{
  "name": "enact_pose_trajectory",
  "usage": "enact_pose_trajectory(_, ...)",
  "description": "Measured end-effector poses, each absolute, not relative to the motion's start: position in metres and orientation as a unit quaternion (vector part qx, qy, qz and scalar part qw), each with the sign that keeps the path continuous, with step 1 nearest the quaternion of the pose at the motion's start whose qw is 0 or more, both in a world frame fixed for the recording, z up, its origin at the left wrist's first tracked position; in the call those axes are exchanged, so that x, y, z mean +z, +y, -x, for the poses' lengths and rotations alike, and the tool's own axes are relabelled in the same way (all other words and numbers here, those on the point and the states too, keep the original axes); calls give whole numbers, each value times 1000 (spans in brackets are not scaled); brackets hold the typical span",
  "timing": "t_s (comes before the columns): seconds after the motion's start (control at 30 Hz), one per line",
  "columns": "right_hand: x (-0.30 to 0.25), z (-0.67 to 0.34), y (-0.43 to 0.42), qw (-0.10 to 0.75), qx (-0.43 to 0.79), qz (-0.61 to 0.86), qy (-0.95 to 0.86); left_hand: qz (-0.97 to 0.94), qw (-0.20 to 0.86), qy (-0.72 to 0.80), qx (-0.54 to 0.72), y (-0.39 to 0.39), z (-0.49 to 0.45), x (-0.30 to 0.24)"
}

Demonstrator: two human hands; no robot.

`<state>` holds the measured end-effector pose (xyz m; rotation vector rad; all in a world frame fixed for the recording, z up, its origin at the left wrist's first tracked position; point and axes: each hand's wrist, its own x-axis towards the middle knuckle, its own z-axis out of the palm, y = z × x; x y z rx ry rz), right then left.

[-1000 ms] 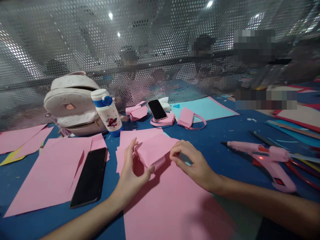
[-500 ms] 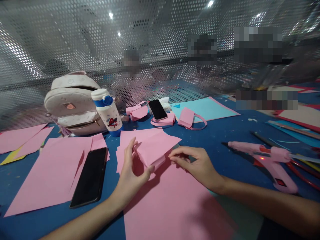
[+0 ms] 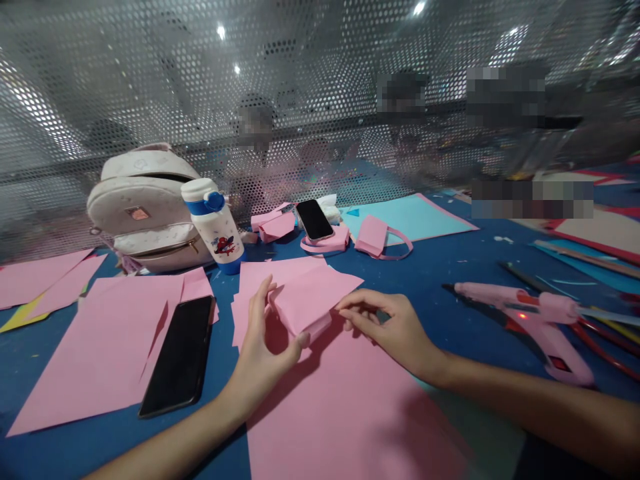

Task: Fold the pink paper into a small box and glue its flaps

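A folded pink paper box with a pointed flap (image 3: 315, 297) is held a little above the pink sheets. My left hand (image 3: 265, 340) grips it from the left, thumb at the front and fingers around the far side. At its right edge, my right hand (image 3: 385, 320) has thumb and forefinger pinched together. Whether those fingertips touch the paper or hold some tiny bit is too small to tell. Beneath both hands lies a large pink paper sheet (image 3: 340, 413), with more pink paper behind it.
To the right lies a pink glue gun (image 3: 530, 320), its red light lit. A black phone (image 3: 180, 357) rests on pink paper at left. Behind stand a white backpack (image 3: 145, 207) and a bottle (image 3: 215, 230). Small pink paper bags (image 3: 373, 237) sit before a perforated metal screen (image 3: 320, 80).
My right fingertips have shifted very slightly left, closer to the edge of the pink paper box. My left hand and the box are nearly still.
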<state>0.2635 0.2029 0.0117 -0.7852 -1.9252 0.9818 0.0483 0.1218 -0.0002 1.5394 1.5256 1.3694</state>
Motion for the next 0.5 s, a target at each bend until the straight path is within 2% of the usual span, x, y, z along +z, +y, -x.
enact_pose_trajectory(0.5, 16, -263, 202, 410, 367, 309, -776, -558, 296, 571, 524, 122, -51, 4)
